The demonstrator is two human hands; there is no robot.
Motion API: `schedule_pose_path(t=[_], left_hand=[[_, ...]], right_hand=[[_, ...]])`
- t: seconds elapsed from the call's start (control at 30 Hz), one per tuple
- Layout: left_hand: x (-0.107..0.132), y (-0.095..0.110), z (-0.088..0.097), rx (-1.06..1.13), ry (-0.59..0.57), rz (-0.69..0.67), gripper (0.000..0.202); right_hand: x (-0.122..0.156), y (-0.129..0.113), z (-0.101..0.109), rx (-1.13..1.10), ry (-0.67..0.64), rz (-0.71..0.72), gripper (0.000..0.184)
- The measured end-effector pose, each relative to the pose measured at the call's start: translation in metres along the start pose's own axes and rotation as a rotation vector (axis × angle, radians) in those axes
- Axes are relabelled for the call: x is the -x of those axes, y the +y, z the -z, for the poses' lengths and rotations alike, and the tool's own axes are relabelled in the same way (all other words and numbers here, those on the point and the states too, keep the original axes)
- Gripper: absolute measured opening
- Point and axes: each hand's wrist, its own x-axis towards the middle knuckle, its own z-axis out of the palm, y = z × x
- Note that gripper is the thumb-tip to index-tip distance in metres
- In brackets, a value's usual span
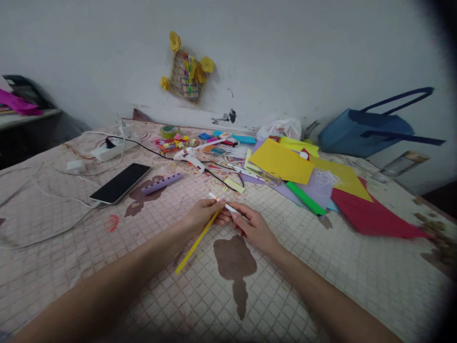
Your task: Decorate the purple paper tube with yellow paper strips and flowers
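Observation:
My left hand (208, 214) is closed, with its fingertips pinching a long yellow paper strip (196, 244) against a slim white stick (214, 196). The strip hangs down towards me, its free end low over the table. My right hand (254, 226) grips the other end of the same stick, with thumb and fingers closed round it. Both hands meet above the middle of the table. Whether the strip is wrapped round the stick or only touches it, I cannot tell, as fingers cover that spot.
Beyond my hands lie a white glue gun (191, 158) with its black cord, a purple paper tube (162, 184) and paper scraps. A phone (120, 183) and power strip (112, 150) are left; yellow sheets (282, 159), scissors (269, 177), a green roll (306, 198) and a glass (405, 164) right.

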Motion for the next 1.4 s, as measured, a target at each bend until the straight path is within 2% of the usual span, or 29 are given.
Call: schedule_pose_path(t=[0.03, 0.1, 0.23, 0.4, 0.47, 0.53, 0.63, 0.7, 0.77, 0.9, 1.0, 1.07, 1.13, 1.2, 1.3, 1.4], left_hand=[[-0.0001, 0.0, -0.0001, 0.002, -0.005, 0.003, 0.022], [-0.0009, -0.0007, 0.0001, 0.001, -0.02, 0.016, 0.024], [-0.0025, -0.0039, 0.0014, 0.008, -0.028, 0.041, 0.026], [-0.0036, -0.0036, 0.002, 0.033, -0.015, 0.046, 0.029], [-0.0044, -0.0012, 0.0016, 0.006, -0.002, 0.064, 0.032], [-0.0049, 0.0013, 0.001, -0.021, 0.004, 0.086, 0.034], [-0.0038, 0.003, 0.0, -0.016, 0.002, 0.063, 0.031], [-0.0024, 0.0022, 0.0, 0.007, 0.0, 0.035, 0.028], [-0.0019, 0.0001, 0.001, 0.027, -0.004, 0.037, 0.027], [-0.0046, -0.004, 0.0043, 0.049, -0.04, 0.071, 0.028], [-0.0064, -0.004, 0.0053, 0.056, -0.033, 0.078, 0.03], [-0.0066, -0.0033, 0.0056, 0.055, -0.016, 0.076, 0.032], [-0.0069, -0.0032, 0.0063, 0.053, -0.02, 0.061, 0.031], [-0.0073, -0.0041, 0.0076, 0.049, -0.045, 0.04, 0.029], [-0.0076, -0.0058, 0.0088, 0.046, -0.077, 0.008, 0.027], [-0.0059, -0.0056, 0.0072, 0.049, -0.084, 0.02, 0.026]], right_hand=[[0.0, 0.0003, -0.0003, -0.051, -0.02, -0.045, 0.036], [0.0004, 0.0007, -0.001, -0.053, -0.01, -0.031, 0.035], [0.0014, -0.0005, -0.0011, 0.196, 0.086, 0.162, 0.034], [0.0018, -0.0025, 0.0019, 0.504, 0.031, 0.232, 0.042], [0.0015, -0.0025, 0.0025, 0.463, 0.02, 0.24, 0.042], [0.0012, -0.002, 0.0019, 0.313, 0.033, 0.224, 0.038], [0.0012, -0.0013, -0.0003, 0.029, 0.018, 0.034, 0.035], [0.0015, -0.0011, -0.0015, -0.08, -0.002, -0.087, 0.037], [0.0018, -0.001, -0.0018, -0.056, 0.03, -0.048, 0.035], [0.0026, 0.0012, -0.0004, 0.214, 0.084, 0.195, 0.035], [0.0032, 0.0029, 0.0006, 0.43, 0.047, 0.241, 0.04], [0.0031, 0.0024, 0.0007, 0.497, 0.025, 0.24, 0.041], [0.0024, 0.0004, 0.0002, 0.438, 0.03, 0.242, 0.04], [0.0014, -0.002, -0.0007, 0.277, 0.057, 0.214, 0.037], [0.0003, -0.0041, -0.0019, 0.045, 0.058, 0.091, 0.034], [0.0005, -0.0028, -0.0019, 0.017, 0.056, 0.084, 0.033]])
